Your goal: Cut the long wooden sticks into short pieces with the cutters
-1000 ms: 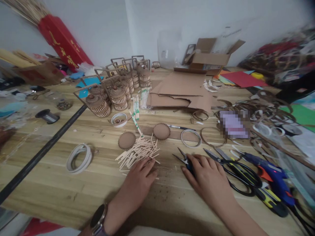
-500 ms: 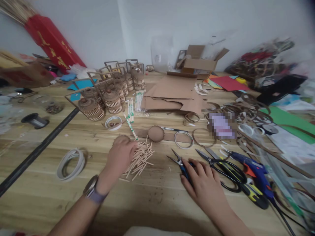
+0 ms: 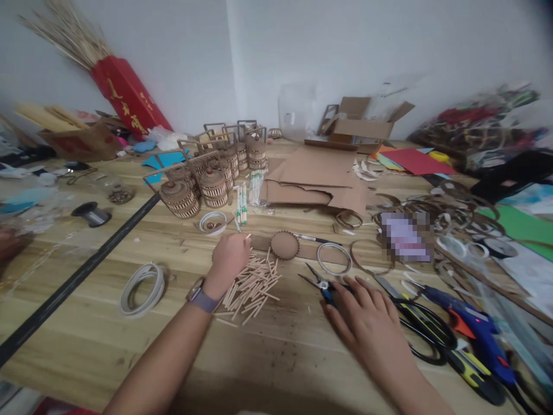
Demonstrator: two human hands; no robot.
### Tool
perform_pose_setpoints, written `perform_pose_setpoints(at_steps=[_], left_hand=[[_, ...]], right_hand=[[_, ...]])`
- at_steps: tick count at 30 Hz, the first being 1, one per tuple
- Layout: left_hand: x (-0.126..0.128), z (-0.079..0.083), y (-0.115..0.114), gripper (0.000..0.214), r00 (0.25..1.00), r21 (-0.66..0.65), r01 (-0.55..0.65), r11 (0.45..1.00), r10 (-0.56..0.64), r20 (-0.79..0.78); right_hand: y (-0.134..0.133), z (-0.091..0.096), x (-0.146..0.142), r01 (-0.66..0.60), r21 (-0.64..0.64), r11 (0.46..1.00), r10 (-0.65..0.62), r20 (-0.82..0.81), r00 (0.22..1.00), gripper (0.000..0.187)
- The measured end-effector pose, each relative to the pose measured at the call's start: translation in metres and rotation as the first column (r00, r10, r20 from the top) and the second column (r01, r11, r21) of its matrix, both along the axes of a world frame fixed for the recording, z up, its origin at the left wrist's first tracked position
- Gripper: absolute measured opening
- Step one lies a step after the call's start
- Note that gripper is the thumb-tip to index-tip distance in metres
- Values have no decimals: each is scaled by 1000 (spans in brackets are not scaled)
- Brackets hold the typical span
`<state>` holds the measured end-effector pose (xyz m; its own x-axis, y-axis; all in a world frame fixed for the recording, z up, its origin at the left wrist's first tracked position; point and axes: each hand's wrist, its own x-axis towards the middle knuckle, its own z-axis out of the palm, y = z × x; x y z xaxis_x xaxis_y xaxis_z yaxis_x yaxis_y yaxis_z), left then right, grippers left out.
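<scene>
My left hand (image 3: pixel 232 255) is closed at the upper left edge of a pile of short wooden sticks (image 3: pixel 254 288). The pale tip of one stick (image 3: pixel 248 236) pokes out from its fingers. Partly hidden behind that hand is a round disc on the table. A round cardboard disc with a notched dark rim (image 3: pixel 284 245) lies just beyond the pile. My right hand (image 3: pixel 365 308) rests palm down with its fingers spread, over the blue handles of pliers (image 3: pixel 322 285) whose jaws stand apart.
Black-handled scissors (image 3: pixel 425 328), a yellow-black cutter (image 3: pixel 475 374) and a blue glue gun (image 3: pixel 470 317) lie to the right. Small lidded woven baskets (image 3: pixel 215 189) stand at the back left, near cardboard sheets (image 3: pixel 311 167). A tape ring (image 3: pixel 142 289) lies left, beside a long black bar (image 3: pixel 86 276).
My left hand has shifted and curled closed, and a stick tip now shows at its fingers. The right hand stays over the pliers. The whole view has swung slightly left.
</scene>
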<state>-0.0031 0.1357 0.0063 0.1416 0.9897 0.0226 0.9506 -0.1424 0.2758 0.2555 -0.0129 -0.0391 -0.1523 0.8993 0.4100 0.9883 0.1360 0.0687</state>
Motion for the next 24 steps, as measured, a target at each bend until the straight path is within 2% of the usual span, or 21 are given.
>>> perform_pose_setpoints(at_steps=[2,4,5,7,9,10,12,13,15,17,18,20,22,24], left_hand=[[-7,10,-11,33,998,-8,-11,1000,12,55],[-13,17,-29,35,993,-21,-31,999,33,116],[-15,20,-41,36,986,-26,-48,999,51,161],[-16,24,-71,34,907,-64,-92,994,110,406],[-12,25,-103,37,824,-117,-79,990,131,551],[-8,25,-118,38,796,-133,-27,991,102,597],[-2,24,-142,37,744,-189,196,962,-20,668],[1,22,-150,37,719,-229,331,915,-88,689],[5,18,-159,38,665,-271,498,824,-162,729],[7,12,-162,41,637,-330,529,782,-109,763],[8,9,-162,42,634,-366,510,779,-52,772],[8,5,-161,43,636,-434,457,776,57,770],[9,4,-161,42,641,-455,445,771,81,763],[9,5,-161,40,654,-444,492,749,19,757]], right_hand=[[-2,10,-1,-27,1,1000,27,-113,993,34],[-4,20,-7,-75,-34,997,62,-289,955,33],[-5,25,-12,-111,-73,991,74,-397,915,32],[-6,32,-24,-198,-181,963,44,-622,782,30],[-4,37,-36,-307,-293,906,-62,-807,587,33],[-1,38,-42,-361,-330,872,-135,-871,472,36],[6,38,-48,-420,-353,836,-286,-934,216,47],[10,38,-48,-415,-348,840,-346,-934,84,51],[18,39,-45,-360,-336,870,-410,-900,-151,55],[23,42,-40,-307,-310,900,-402,-862,-308,53],[24,44,-37,-292,-291,911,-385,-853,-352,52],[23,48,-33,-241,-260,935,-337,-862,-377,51],[19,50,-30,-161,-247,955,-289,-895,-341,51],[16,50,-29,-95,-232,968,-250,-923,-293,53]])
